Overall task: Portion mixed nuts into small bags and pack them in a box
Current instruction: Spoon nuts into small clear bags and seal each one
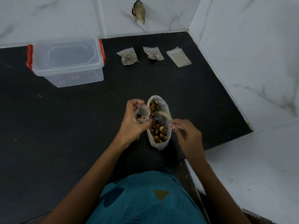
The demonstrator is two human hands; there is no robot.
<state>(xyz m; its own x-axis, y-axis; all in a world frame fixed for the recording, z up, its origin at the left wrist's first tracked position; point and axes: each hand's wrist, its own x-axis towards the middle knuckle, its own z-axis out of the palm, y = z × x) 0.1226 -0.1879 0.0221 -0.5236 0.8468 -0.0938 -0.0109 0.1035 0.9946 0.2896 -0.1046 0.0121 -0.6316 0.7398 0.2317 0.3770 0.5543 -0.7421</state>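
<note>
Head view: the left hand (135,122) has its fingers curled round a small bag (142,113) and holds it mouth-up, with a few nuts showing inside. The bag touches the left rim of the big bag of mixed nuts (159,128), which stands open on the dark surface (72,126) with its long mouth running from 12 to 6 o'clock.

The right hand (186,133) pinches the handle of a pale spoon (163,115). The spoon's long axis runs from that hand at about 4 o'clock up toward 10 o'clock, and its bowl hangs over the big bag. The small bag's mouth lies just beside the bowl at 9 o'clock, so the tip-in looks like a short leftward carry. Whether the bowl is loaded I cannot tell.

Far off at 12 o'clock lie two filled bags (128,56) and, to their right, a stack of empty bags (178,57). The lidded box (64,70) sits at 10 o'clock, nearer the left hand.
</note>
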